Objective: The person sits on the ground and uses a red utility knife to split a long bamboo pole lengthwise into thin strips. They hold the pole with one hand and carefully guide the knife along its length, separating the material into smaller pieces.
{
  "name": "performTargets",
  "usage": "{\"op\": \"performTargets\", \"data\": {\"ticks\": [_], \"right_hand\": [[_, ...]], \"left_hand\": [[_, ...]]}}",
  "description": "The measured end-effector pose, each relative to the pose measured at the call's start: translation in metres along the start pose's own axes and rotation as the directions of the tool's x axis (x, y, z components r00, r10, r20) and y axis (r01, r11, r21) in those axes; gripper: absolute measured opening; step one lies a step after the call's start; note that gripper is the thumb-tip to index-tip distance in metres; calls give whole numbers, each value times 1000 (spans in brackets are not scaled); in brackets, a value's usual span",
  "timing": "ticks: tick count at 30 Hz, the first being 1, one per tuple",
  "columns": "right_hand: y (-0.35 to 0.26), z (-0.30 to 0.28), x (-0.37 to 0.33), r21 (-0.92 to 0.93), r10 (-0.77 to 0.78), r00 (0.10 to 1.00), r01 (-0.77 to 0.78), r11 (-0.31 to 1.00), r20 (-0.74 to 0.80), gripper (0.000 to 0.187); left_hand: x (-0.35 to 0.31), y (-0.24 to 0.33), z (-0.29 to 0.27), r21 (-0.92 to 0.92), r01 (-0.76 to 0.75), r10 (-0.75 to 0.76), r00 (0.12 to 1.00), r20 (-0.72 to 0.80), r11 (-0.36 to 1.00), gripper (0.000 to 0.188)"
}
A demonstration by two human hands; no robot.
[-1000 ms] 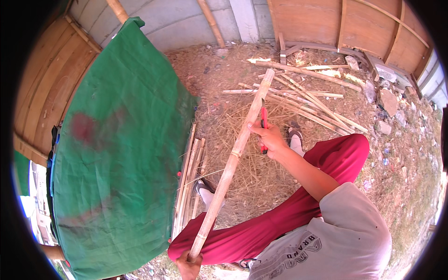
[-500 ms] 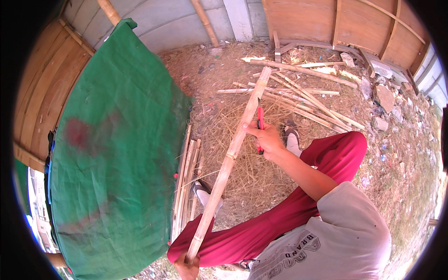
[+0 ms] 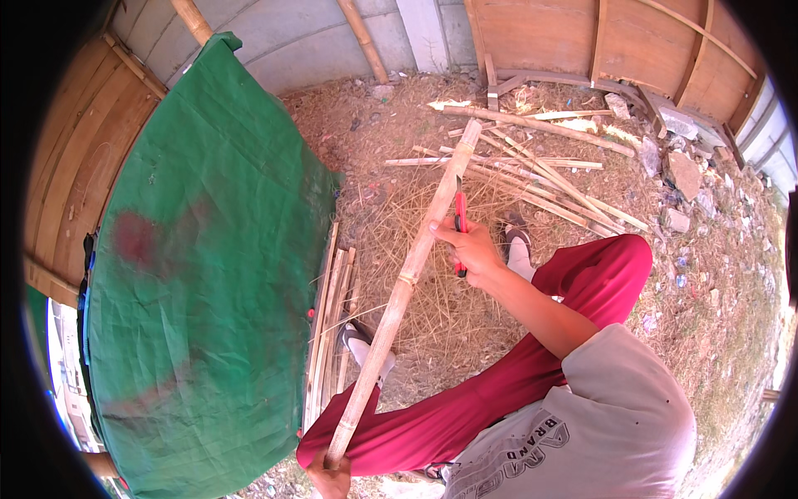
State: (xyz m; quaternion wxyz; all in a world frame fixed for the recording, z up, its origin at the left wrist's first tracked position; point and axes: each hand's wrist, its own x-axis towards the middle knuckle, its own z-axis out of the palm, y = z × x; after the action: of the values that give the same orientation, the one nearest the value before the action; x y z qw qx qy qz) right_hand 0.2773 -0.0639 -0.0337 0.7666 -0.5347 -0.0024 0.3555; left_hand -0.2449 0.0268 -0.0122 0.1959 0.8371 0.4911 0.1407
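Note:
A long split bamboo strip (image 3: 401, 291) slants across the middle, its lower end by my left thigh and its upper end over the straw. My left hand (image 3: 331, 478) is closed around the lower end. In my right hand (image 3: 475, 249) is a red and black utility knife (image 3: 460, 218), its blade pointing up beside the bamboo. The right thumb or a finger touches the strip's edge near its upper part. Some of the fingers on the knife are hidden behind the hand.
A green tarp (image 3: 208, 274) hangs along the left, with bamboo strips (image 3: 329, 324) standing beside it. More strips (image 3: 557, 187) lie in a loose pile on straw (image 3: 449, 324) ahead. Stones (image 3: 685, 175) and rubble lie at the right, near a wooden panel wall (image 3: 540, 37).
The bamboo, both hands and the knife have shifted very slightly left. My grips look the same.

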Motion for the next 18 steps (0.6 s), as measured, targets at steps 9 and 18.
{"op": "performTargets", "data": {"ticks": [9,18], "right_hand": [[-2,1,-2,12,44,999,-44,999,-7,22],[0,-25,-6,-314,109,994,-96,945,22,34]], "left_hand": [[9,-10,5,38,-50,54,992,-110,998,18],[59,-103,-58,359,76,-124,986,113,930,50]]}}
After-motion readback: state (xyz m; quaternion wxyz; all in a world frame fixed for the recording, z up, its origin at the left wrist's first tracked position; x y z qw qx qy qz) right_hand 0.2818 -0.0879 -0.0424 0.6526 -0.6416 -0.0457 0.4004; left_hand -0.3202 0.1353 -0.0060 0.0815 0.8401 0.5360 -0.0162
